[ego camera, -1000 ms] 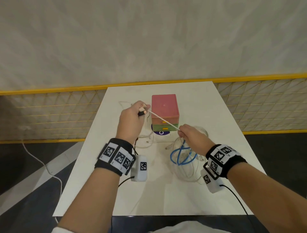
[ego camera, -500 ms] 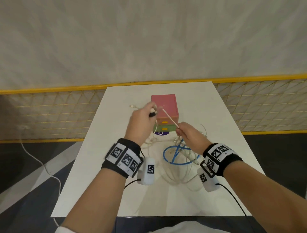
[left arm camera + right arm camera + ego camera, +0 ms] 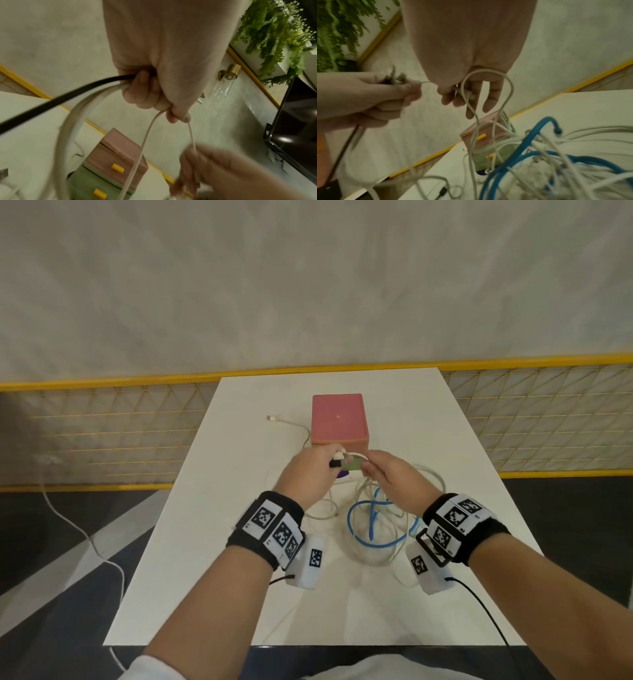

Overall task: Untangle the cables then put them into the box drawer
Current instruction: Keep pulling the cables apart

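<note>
A pink box (image 3: 338,419) with pink and green drawers (image 3: 109,167), both shut, stands mid-table. My left hand (image 3: 308,474) grips a bundle of white cables and a black cable (image 3: 51,100) in its fist. My right hand (image 3: 387,474) pinches a thin white cable (image 3: 356,455) that loops between both hands, just in front of the box. Under my right wrist a tangle of white cables and a blue cable (image 3: 373,525) lies on the table. In the right wrist view the blue cable (image 3: 539,142) hangs among white strands.
One white cable end with a plug (image 3: 272,418) lies left of the box on the white table (image 3: 212,542). A yellow mesh fence (image 3: 102,433) runs behind the table. Another white cord (image 3: 85,535) trails over the dark floor at the left.
My hands have come close together in front of the box. The taut white cable between them has gone slack into a short loop. The tangle has settled lower on the table.
</note>
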A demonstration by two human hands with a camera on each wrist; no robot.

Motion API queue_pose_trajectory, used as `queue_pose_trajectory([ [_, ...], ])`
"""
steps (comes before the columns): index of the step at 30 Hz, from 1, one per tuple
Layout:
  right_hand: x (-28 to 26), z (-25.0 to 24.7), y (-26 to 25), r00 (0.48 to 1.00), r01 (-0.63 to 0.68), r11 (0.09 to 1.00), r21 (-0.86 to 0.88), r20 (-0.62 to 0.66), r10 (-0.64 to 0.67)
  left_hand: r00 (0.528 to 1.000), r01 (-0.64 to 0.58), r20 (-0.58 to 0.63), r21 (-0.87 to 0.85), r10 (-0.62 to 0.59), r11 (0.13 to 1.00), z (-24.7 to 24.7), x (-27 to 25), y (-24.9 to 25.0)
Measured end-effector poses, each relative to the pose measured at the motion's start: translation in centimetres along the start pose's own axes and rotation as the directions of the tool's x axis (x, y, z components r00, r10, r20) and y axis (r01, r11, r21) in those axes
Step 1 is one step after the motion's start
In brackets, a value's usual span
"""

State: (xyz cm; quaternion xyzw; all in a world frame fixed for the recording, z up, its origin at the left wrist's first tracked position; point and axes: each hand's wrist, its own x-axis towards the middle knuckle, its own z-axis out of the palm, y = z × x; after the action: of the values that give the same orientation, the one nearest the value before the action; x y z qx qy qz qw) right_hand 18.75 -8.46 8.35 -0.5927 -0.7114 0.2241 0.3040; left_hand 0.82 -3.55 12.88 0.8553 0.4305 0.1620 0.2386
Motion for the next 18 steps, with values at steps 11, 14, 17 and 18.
queue_pose_trajectory([
  [11, -1.6, -0.8, 0.2, 0.959, -0.072, 0.997, -0.026, -0.275, 0.062, 0.998, -0.033, -0.048, 0.131, 0.04, 0.991, -3.1, 0.4, -1.9],
  [14, 0.4, -0.8, -2.2, 0.979, 0.109, 0.987, -0.114, -0.158, -0.127, 0.997, -0.079, -0.002, 0.142, 0.08, 0.987, -2.0, 0.0, -1.6],
  [17, 2.3, -0.4, -3.5, 0.984, 0.177, 0.978, -0.109, 0.029, -0.174, 0.998, -0.06, -0.017, 0.081, 0.062, 0.995, -1.7, -0.5, -2.0],
  [18, 2.7, -0.4, -3.7, 0.991, 0.113, 0.991, -0.077, 0.082, -0.107, 0.999, -0.037, -0.034, 0.034, 0.038, 0.999, -1.8, -0.7, -2.5],
])
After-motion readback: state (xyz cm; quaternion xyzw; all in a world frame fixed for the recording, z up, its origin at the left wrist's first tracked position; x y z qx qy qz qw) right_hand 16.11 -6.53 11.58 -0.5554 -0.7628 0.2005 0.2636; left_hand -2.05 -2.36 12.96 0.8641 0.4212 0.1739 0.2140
